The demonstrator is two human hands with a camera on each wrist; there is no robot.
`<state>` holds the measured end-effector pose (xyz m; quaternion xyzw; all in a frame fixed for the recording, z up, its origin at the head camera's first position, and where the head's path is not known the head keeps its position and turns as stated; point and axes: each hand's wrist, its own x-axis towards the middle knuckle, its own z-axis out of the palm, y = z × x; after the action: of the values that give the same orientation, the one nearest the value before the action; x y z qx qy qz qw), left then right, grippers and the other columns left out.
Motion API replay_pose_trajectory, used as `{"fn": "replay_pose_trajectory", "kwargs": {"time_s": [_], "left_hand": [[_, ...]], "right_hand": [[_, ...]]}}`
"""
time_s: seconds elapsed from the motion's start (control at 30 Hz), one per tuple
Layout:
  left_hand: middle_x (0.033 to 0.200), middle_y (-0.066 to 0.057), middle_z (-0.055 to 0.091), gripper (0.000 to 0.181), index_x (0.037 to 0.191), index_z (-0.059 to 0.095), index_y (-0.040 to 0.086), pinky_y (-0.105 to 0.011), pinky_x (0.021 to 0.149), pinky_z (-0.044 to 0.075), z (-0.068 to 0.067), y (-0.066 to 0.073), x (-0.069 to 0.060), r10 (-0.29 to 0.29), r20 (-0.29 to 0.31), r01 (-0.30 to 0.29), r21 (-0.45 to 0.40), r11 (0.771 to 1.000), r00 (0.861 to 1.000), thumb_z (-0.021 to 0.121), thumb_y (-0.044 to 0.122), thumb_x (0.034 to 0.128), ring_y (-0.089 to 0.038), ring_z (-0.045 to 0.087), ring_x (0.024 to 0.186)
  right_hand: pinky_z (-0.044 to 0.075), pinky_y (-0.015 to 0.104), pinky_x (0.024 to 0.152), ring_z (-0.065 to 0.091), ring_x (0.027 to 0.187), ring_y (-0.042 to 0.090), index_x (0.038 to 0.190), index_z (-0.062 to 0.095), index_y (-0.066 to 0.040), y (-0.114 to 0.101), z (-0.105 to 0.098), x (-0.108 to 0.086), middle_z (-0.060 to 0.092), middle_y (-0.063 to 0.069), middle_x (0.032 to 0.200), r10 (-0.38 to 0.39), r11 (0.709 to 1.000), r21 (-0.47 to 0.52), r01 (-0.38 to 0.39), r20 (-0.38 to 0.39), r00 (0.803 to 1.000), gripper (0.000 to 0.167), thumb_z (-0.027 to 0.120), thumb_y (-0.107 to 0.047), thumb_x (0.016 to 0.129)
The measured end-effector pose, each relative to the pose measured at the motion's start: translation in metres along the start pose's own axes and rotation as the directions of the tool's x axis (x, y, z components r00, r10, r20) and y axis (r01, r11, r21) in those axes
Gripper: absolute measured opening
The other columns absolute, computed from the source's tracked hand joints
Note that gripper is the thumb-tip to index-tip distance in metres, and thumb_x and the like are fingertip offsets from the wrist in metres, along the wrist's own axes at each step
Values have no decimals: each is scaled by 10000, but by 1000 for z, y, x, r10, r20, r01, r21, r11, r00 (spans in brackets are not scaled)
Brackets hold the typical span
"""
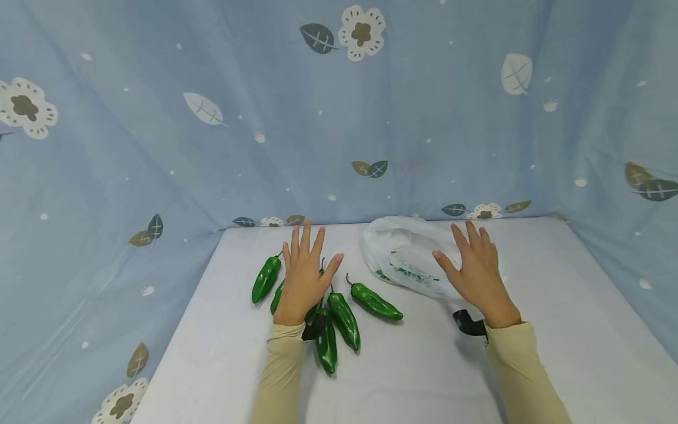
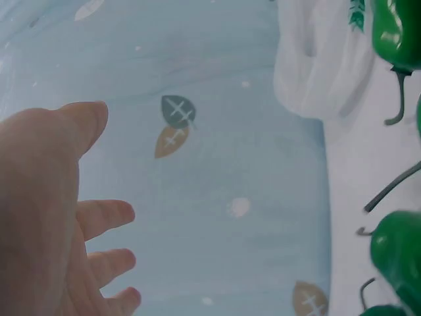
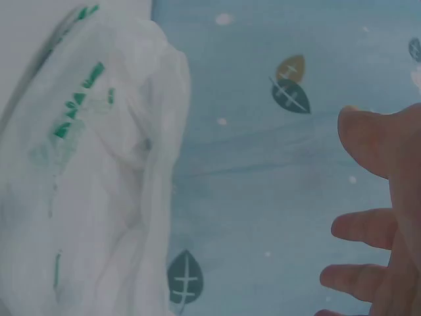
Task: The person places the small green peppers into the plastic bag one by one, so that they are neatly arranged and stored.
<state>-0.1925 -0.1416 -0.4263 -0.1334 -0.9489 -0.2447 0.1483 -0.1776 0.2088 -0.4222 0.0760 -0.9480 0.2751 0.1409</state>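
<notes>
Left sleeve (image 1: pixel 278 371) and right sleeve (image 1: pixel 521 365), both tan, nearest the camera, reaching in over the near part of a white surface (image 1: pixel 413 371). Black wrist piece (image 1: pixel 315 328) beside the left cuff; matching black one beside the right.

Left hand (image 1: pixel 302 282): back toward the head camera, over the surface's left half, overlapping some peppers in that view. Fingers (image 1: pixel 305 238) straight and spread, thumb angled out to the right. Left wrist view shows thumb and three fingertips apart from the peppers.

Right hand (image 1: pixel 478 282): also back up, nearer the right edge, fingers spread, thumb pointing left toward a plastic bag. Right wrist view shows a gap between thumb and bag.

Green peppers, at least five, loosely grouped on the left half: one pepper (image 1: pixel 266 279) nearest the far left corner; another partly hidden by the left hand; a front pepper (image 1: pixel 326 347) with its tip toward the near edge; a middle pepper (image 1: pixel 344 321) just beside it; a right-hand pepper (image 1: pixel 376 302) slanting, stem toward the far left corner.

Plastic bag (image 1: pixel 405 256): white, translucent, crumpled, green print, lying at the far edge around its middle. Blue cloth (image 1: pixel 296 135) with flowers and leaves rises behind that edge
</notes>
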Motion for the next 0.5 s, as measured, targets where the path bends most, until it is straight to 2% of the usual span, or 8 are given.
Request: {"fn": "replay_pose_trajectory", "kwargs": {"time_s": [0.13, 0.3, 0.37, 0.5], "left_hand": [[1759, -133, 68, 721, 1628, 330, 107, -737, 1240, 34, -8, -6, -4, -11, -23, 10, -30, 1000, 1000, 551, 480, 1053, -386, 1, 1633], [1730, -182, 177, 664, 1588, 410, 73, -739, 1237, 79, -16, -13, -9, -26, -58, 23, -53, 998, 998, 571, 434, 1054, -414, 83, 1618], [1701, -198, 257, 631, 1559, 452, 52, -715, 1244, 135, -20, -18, -8, -26, -98, 19, -69, 997, 995, 589, 401, 1051, -423, 173, 1597], [1609, -190, 433, 550, 1493, 533, 24, -625, 1219, 317, -28, -30, -6, -60, -183, 30, -161, 986, 981, 618, 333, 1046, -407, 387, 1510]], "right_hand": [[140, 825, 1136, 148, 1498, 654, 1548, 388, 74, 2, -2, 1, 226, 378, 1640, 1, 999, 42, 1, -57, 998, 728, 644, -357, 1021], [175, 812, 1139, 191, 1495, 631, 1522, 424, 82, 9, 0, 2, 251, 365, 1636, 23, 995, 97, -14, -91, 996, 683, 641, -331, 1023], [198, 814, 1129, 214, 1491, 620, 1521, 433, 75, 11, -1, 2, 272, 354, 1634, 43, 993, 116, -29, -121, 992, 666, 643, -314, 1022], [224, 826, 1112, 247, 1480, 616, 1514, 451, 71, 17, -5, 2, 314, 343, 1621, 100, 981, 181, -65, -191, 977, 619, 645, -249, 1020]]}}
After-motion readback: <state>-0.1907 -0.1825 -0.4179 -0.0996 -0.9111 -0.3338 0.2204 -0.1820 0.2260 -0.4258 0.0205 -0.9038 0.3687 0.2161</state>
